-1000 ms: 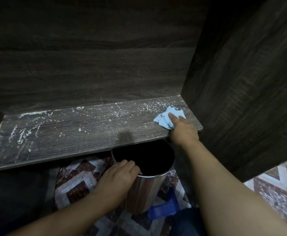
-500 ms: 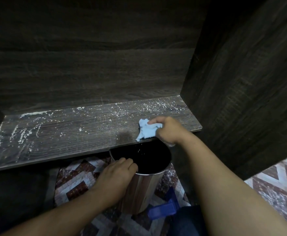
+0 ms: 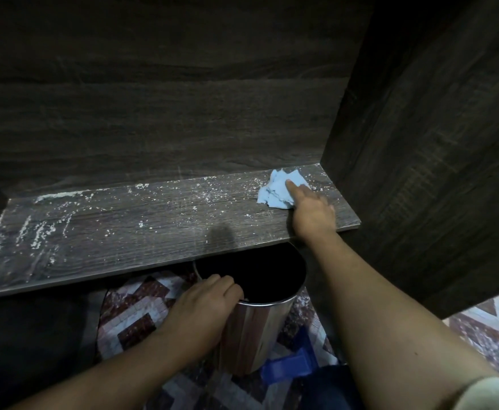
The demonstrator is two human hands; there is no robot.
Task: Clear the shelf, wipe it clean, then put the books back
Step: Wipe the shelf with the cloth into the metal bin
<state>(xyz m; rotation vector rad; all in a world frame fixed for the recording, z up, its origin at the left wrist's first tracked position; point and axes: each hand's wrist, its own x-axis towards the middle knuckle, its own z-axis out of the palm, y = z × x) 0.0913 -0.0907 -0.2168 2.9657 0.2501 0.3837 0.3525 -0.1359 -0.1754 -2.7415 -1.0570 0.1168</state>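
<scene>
A dark wooden shelf (image 3: 141, 232) holds no books and is strewn with white crumbs and dust, thickest at the left. At its far right corner lies a crumpled light blue cloth (image 3: 276, 190). My right hand (image 3: 312, 210) presses on the cloth with the index finger stretched over it. Below the shelf's front edge stands a shiny metal bin (image 3: 257, 324) with a dark open mouth. My left hand (image 3: 204, 306) grips its near rim, fingers curled over the edge. No books are in view.
A dark wooden side panel (image 3: 434, 143) walls the shelf on the right, and a back panel (image 3: 153, 113) closes it behind. A blue plastic object (image 3: 286, 368) lies on the patterned tiled floor (image 3: 136, 315) beside the bin.
My right hand moved the cloth from the shelf's front edge above the bin back to the far right corner. The left hand kept its hold on the bin rim.
</scene>
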